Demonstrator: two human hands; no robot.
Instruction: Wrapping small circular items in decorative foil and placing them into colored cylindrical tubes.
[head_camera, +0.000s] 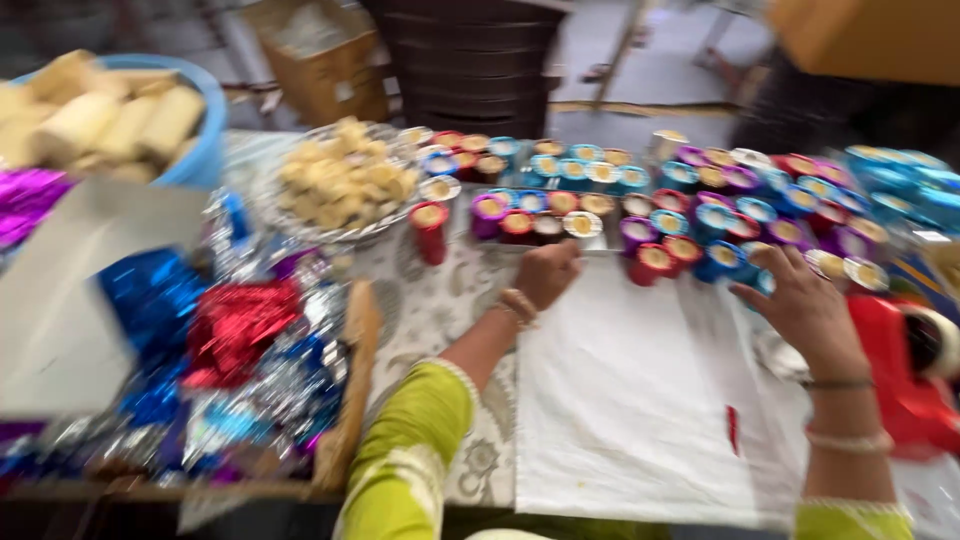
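— Evidently, two hands are working along rows of small foil-wrapped cups (640, 215) standing in red, blue, purple and teal on a patterned bench (425, 305). What is each hand doing?

— The left hand (545, 272) is resting as a loose fist at the near edge of the front row, its grip curled together but, as far as the blur allows, closing on nothing. The right hand (805, 305) is hovering with fingers spread apart over a blue cup (722, 258), touching or nearly so; I cannot tell which.

— Which step does that look like?

— Arranging or tidying the cups into rows, judging by the layout. A lone red cup (430, 228) is standing apart, just beside a tray of pale sweets (340, 180). Any next move is calling for a light pinch, since the cups are crowding rim to rim. A white cloth (630, 400) is lying beneath both wrists.
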